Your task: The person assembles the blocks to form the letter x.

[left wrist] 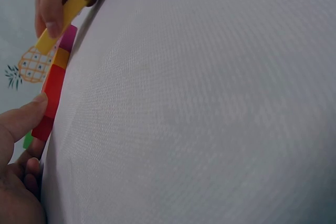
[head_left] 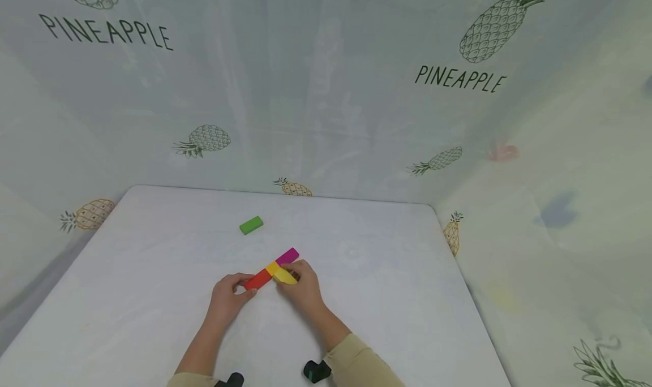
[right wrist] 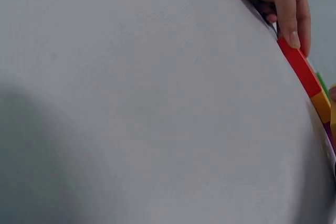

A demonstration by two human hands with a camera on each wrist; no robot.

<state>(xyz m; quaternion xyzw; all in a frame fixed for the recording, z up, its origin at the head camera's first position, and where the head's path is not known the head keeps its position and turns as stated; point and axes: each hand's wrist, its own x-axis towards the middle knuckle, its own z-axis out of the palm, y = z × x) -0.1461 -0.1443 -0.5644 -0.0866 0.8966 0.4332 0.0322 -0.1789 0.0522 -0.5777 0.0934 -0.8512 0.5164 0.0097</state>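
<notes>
A red block (head_left: 258, 280), an orange block (head_left: 272, 267) and a purple block (head_left: 288, 256) form a slanting row on the white table. My left hand (head_left: 229, 298) pinches the red block's near end between thumb and fingers; its thumb (left wrist: 29, 114) lies against the block in the left wrist view. In my right hand (head_left: 307, 289), a yellow block (left wrist: 63, 23) is pinched. It is tilted beside the orange block and looks raised above the row in the left wrist view. Whether it touches the row I cannot tell. The right wrist view shows the red block (right wrist: 300, 66) under the left fingers.
A green block (head_left: 252, 225) lies by itself on the table (head_left: 382, 291), beyond the row. Behind and at the sides hangs a pale cloth (head_left: 305, 93) with pineapple prints. Dark wrist devices (head_left: 316, 371) show at both sleeves.
</notes>
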